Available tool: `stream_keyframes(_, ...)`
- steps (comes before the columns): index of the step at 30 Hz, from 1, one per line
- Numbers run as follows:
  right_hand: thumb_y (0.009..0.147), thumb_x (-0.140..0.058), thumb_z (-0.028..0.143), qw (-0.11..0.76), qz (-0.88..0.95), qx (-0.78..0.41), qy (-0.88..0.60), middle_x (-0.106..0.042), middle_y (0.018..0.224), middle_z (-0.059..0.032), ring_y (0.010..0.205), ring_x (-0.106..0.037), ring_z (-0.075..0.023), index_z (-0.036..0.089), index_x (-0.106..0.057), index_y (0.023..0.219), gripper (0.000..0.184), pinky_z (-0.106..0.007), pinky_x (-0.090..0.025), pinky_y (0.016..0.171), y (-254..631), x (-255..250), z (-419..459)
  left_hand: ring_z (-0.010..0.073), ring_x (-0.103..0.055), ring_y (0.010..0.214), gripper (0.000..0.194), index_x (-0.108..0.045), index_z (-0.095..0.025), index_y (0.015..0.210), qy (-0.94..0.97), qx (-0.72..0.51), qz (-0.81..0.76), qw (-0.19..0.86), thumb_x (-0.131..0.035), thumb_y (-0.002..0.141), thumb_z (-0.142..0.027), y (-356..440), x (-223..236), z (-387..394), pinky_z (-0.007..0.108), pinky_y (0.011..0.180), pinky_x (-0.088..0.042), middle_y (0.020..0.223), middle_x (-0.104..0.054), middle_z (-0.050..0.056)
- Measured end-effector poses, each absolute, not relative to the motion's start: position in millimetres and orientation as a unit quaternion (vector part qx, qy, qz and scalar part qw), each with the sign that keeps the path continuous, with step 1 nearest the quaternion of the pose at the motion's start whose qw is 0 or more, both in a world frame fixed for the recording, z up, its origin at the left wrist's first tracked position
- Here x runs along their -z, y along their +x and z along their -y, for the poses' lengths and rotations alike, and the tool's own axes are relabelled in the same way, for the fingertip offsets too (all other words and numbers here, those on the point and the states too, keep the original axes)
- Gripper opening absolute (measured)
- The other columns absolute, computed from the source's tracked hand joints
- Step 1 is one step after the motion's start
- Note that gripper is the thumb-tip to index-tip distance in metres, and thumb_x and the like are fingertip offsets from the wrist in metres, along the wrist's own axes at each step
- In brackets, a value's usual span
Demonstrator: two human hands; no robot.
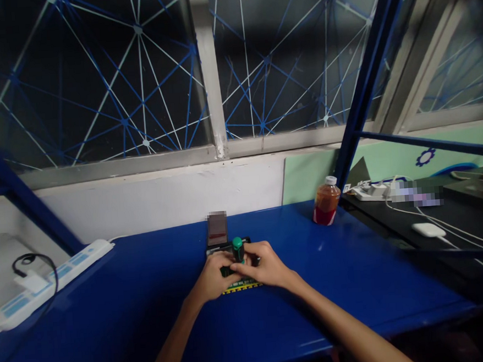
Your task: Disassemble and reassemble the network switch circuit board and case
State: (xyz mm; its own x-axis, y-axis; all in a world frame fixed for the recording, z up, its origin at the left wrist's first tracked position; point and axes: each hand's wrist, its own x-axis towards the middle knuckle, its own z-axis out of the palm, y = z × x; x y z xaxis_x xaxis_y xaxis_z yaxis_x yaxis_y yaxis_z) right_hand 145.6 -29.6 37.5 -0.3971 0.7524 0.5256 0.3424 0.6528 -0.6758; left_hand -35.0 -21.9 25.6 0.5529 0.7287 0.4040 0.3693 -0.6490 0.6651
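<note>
In the middle of the blue table (150, 297) an upright screwdriver (238, 248), with a black handle and a green top end, stands between my hands. My right hand (268, 264) is closed round the handle, thumb towards its lower part. From the other side my left hand (215, 276) comes in with bent fingers. What its fingertips hold is hidden. Under both hands lies a green and black item with a yellow striped edge (243, 287), mostly covered. Just behind stands a dark upright panel (217, 229), partly blurred out. The screwdriver's tip cannot be seen.
At the left lies a white power strip (71, 267) with a plugged-in black cable. A bottle of reddish drink (326, 201) stands at the back right. A darker table (455, 229) on the right carries a white charger (428, 230) and cables. Windows rise behind.
</note>
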Motion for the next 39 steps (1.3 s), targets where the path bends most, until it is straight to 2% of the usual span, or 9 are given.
stream_keyframes(8,0.082,-0.061,0.042,0.423,0.805,-0.243,-0.337,-0.052,0.058,0.0028,0.050,-0.044,-0.0076,0.015,-0.056,0.070,0.029,-0.021,-0.033,0.048,146.1,-37.4,30.9,0.0186,-0.063,0.083,0.013,-0.067,-0.016,0.070,0.855,-0.337,-0.307,0.247,-0.062,0.081,-0.022,-38.5,-28.0,22.1,0.030,0.079,-0.046,0.084,-0.069,0.006)
stream_keyframes(12,0.078,-0.065,0.043,0.419,0.811,-0.233,-0.335,-0.052,0.061,0.0033,0.052,-0.043,-0.0078,0.015,-0.058,0.076,0.028,-0.021,-0.034,0.049,146.8,-36.4,29.4,0.0180,-0.062,0.079,0.015,-0.065,-0.016,0.065,0.854,-0.345,-0.302,0.247,-0.064,0.079,-0.022,-39.4,-25.2,20.3,0.030,0.078,-0.046,0.077,-0.067,0.004)
stream_keyframes(16,0.078,-0.065,0.044,0.420,0.811,-0.238,-0.331,-0.050,0.060,0.0037,0.052,-0.043,-0.0081,0.016,-0.057,0.074,0.030,-0.022,-0.034,0.049,147.0,-35.6,27.8,0.0168,-0.061,0.076,0.020,-0.064,-0.016,0.062,0.855,-0.337,-0.307,0.248,-0.064,0.080,-0.024,-39.5,-24.9,20.1,0.029,0.077,-0.047,0.074,-0.065,0.003)
stream_keyframes(26,0.078,-0.066,0.042,0.435,0.806,-0.241,-0.321,-0.051,0.059,0.0038,0.051,-0.043,-0.0072,0.015,-0.058,0.072,0.029,-0.020,-0.033,0.049,146.5,-36.0,28.5,0.0174,-0.063,0.079,0.016,-0.065,-0.016,0.067,0.860,-0.338,-0.303,0.234,-0.063,0.081,-0.023,-38.8,-26.9,20.6,0.028,0.076,-0.047,0.077,-0.067,0.004)
stream_keyframes(31,0.083,-0.061,0.038,0.429,0.801,-0.280,-0.310,-0.058,0.063,0.0012,0.053,-0.050,-0.0089,0.014,-0.062,0.087,0.024,-0.020,-0.039,0.051,145.6,-34.0,29.1,0.0164,-0.062,0.070,0.022,-0.063,-0.014,0.062,0.864,-0.328,-0.304,0.233,-0.062,0.082,-0.023,-39.8,-25.9,20.9,0.026,0.069,-0.046,0.066,-0.065,0.002)
stream_keyframes(34,0.084,-0.060,0.037,0.421,0.802,-0.289,-0.311,-0.059,0.064,0.0006,0.053,-0.051,-0.0092,0.014,-0.063,0.092,0.024,-0.020,-0.039,0.050,145.8,-35.9,30.6,0.0168,-0.062,0.071,0.023,-0.064,-0.014,0.061,0.860,-0.331,-0.308,0.238,-0.063,0.082,-0.023,-40.2,-24.3,20.0,0.026,0.068,-0.046,0.066,-0.064,0.002)
stream_keyframes(36,0.083,-0.061,0.038,0.419,0.803,-0.286,-0.314,-0.058,0.062,0.0013,0.051,-0.049,-0.0085,0.014,-0.063,0.089,0.024,-0.020,-0.038,0.049,146.0,-38.2,31.7,0.0168,-0.062,0.073,0.023,-0.064,-0.014,0.061,0.859,-0.336,-0.303,0.240,-0.063,0.082,-0.023,-39.6,-23.4,19.1,0.027,0.071,-0.047,0.068,-0.065,0.002)
stream_keyframes(39,0.080,-0.063,0.039,0.422,0.804,-0.262,-0.326,-0.054,0.058,0.0026,0.049,-0.046,-0.0077,0.015,-0.059,0.076,0.026,-0.020,-0.035,0.047,146.3,-40.9,32.6,0.0163,-0.062,0.073,0.018,-0.066,-0.015,0.065,0.856,-0.344,-0.293,0.251,-0.064,0.081,-0.023,-37.5,-23.4,19.0,0.027,0.072,-0.047,0.073,-0.067,0.003)
